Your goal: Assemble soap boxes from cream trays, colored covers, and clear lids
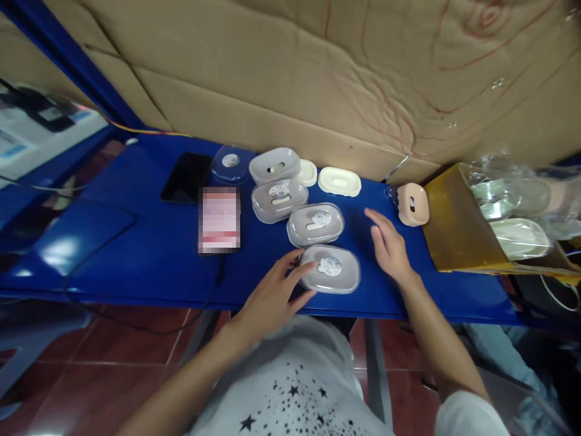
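Blue tabletop point(167, 266) | left hand point(275, 290) pinching lidded box point(340, 280) near front edge point(381, 312) | right hand point(391, 251) spread, room either side

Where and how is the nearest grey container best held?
The grey container is probably best gripped at its rounded ends: the left hand spans one; the right hand could come from the right, since it lies flat, stretched sideways.

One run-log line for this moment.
left hand: touching left end of front grey box | right hand: empty, left of peach box | behind: more grey boxes
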{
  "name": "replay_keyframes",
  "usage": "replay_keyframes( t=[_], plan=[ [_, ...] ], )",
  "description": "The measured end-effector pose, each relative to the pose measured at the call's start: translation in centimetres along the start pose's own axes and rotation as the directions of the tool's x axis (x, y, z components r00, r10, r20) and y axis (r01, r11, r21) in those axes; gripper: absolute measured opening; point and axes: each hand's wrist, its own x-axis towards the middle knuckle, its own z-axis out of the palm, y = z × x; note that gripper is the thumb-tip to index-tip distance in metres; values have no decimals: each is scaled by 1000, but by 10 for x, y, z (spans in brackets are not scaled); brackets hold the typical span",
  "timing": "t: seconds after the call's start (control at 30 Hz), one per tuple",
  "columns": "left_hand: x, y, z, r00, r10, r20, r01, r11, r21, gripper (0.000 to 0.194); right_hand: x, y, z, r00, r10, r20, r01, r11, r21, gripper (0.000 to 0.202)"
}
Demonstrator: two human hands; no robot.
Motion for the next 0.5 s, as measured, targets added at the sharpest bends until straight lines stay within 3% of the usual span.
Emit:
replay_keyframes(
  t=[0.13,0.23,0.37,0.5],
  plan=[
    [-1,2,-1,1000,16,-21,-15,999,39,53,69,40,23,984,3,177,34,977,-209,63],
    [-2,2,-2,998,48,-30,-46,996,74,54,87,43,36,976,-5,217,67,959,-276,57],
    [0,5,1,994,85,-66,-73,983,168,49,64,35,29,984,-29,175,79,956,-284,44],
    [6,17,10,972,158,-175,-72,904,420,41,10,28,0,988,16,153,32,953,-302,33]
  ],
)
